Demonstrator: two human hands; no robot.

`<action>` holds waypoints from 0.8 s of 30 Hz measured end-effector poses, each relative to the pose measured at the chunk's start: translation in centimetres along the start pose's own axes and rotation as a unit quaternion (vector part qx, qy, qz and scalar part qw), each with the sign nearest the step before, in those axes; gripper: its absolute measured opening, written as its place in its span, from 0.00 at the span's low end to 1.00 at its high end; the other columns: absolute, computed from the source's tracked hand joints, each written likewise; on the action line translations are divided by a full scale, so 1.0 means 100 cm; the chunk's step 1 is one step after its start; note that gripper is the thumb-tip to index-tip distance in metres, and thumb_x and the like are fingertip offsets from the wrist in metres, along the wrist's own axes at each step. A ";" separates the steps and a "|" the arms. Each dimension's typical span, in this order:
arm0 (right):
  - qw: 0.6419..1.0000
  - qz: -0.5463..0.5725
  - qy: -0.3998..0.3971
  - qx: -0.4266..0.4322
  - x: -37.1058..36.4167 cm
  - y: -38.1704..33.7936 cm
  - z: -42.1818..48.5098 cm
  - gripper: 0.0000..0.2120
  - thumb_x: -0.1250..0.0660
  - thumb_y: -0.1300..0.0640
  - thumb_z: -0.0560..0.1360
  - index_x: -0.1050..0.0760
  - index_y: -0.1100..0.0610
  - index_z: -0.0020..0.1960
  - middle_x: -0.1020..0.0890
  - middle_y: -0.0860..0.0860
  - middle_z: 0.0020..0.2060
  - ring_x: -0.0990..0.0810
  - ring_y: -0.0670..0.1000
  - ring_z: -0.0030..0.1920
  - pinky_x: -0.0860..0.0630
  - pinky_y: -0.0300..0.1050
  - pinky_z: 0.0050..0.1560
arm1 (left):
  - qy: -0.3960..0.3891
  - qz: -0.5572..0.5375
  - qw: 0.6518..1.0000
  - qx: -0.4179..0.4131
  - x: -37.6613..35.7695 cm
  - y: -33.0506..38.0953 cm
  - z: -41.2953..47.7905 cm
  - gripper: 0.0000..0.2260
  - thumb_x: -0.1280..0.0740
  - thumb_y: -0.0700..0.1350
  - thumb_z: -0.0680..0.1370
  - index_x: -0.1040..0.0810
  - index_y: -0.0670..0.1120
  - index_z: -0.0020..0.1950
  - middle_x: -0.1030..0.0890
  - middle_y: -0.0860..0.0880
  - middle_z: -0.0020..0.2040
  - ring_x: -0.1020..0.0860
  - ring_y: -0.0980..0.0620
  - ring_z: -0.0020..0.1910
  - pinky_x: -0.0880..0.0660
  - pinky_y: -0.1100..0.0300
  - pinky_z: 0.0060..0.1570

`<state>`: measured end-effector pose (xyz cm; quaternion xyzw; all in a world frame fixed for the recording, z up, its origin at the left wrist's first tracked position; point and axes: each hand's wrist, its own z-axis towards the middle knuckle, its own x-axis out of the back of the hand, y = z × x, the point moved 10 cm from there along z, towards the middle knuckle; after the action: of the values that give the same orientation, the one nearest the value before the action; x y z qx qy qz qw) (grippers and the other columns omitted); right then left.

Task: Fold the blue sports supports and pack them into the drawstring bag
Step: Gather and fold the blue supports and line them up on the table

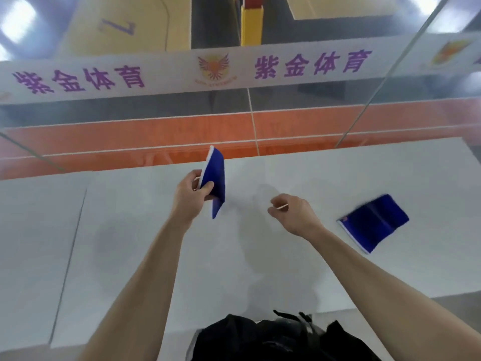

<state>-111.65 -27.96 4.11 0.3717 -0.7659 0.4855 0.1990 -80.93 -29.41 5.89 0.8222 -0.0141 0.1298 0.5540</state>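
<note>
Nearest the wearer, at the bottom edge of the view, lies the black drawstring bag (281,340), its cords trailing toward the table (130,256) — kept close, presumably so that folded pieces can be dropped in without reaching. Whether its mouth is open cannot be told from here.

Farther out, over the pale tabletop, the right hand (295,214) hovers empty, its fingers loosely curled and partly apart, touching nothing; it appears poised to meet the piece held by the other hand. To its right, well apart from it, a second blue sports support (373,222) rests flat on the table, creased along its middle with a small tag at one corner — probably set aside within easy reach until its turn.

Beyond, the left hand (191,196) pinches a blue sports support (216,178) between thumb and fingers, clamped near its lower half, holding it upright and edge-on above the surface. The lifted, vertical hold likely lets the fabric hang straight so the halves can be aligned.

Farthest, past the table edge, an orange court floor (156,131) and a white banner with purple characters (182,74) are seen.
</note>
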 end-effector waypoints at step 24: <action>0.920 0.382 -0.037 -0.083 0.115 0.203 -0.071 0.09 0.29 0.54 0.85 0.14 0.57 0.59 0.09 0.57 0.54 0.10 0.59 0.56 0.13 0.57 0.62 | -0.002 -0.072 0.992 0.105 -0.205 -0.010 -0.151 0.13 0.34 0.36 0.83 0.16 0.43 0.65 0.11 0.41 0.56 0.12 0.48 0.46 0.15 0.43 0.63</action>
<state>-134.87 -20.81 2.87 0.0507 -0.8938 0.4457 0.0001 -103.51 -17.69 5.59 0.8749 0.0575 0.0884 0.4726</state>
